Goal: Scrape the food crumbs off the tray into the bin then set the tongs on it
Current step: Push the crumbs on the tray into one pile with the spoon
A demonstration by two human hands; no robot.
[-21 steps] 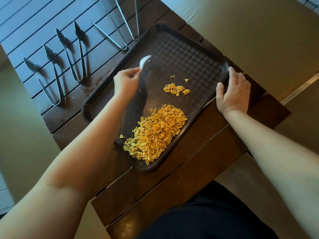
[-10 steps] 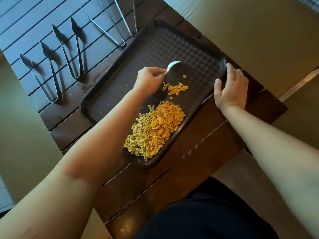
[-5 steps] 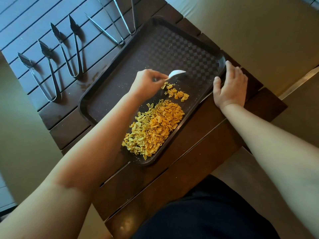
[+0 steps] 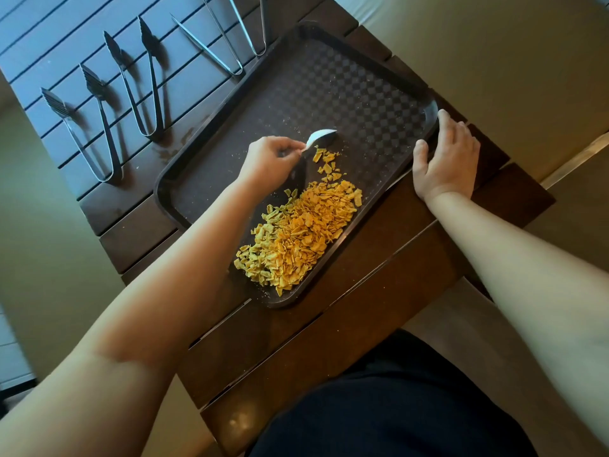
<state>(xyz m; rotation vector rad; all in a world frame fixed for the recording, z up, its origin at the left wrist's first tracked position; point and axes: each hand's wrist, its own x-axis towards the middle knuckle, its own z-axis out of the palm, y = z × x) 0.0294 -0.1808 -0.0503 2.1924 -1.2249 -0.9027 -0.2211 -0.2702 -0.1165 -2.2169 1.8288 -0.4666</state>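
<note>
Orange-yellow food crumbs (image 4: 298, 237) are heaped on the dark brown plastic tray (image 4: 362, 80), mostly just below and to the right of the left hand (image 4: 268, 161), with a thinner trail of bits (image 4: 328, 163) running up right beside its fingertips. A white spoon (image 4: 319, 138) is pinched in that hand's curled fingers, bowl end pointed away toward the right hand and sitting just above the small trail. The right hand (image 4: 446, 159) is laid against the tray's right rim, fingers fairly straight along the edge and thumb pressed at the rim, nothing actually gripped as far as can be told. The rest of the tray past both hands is bare checkered surface with only fine specks.

Out beyond the left hand, on the slatted wooden table (image 4: 379, 291), four metal tongs are lined up off the tray: two scalloped-tip pairs (image 4: 84, 133) (image 4: 141, 84) farther left, two slim ones (image 4: 211, 44) (image 4: 252, 26) close to the tray's far edge.
</note>
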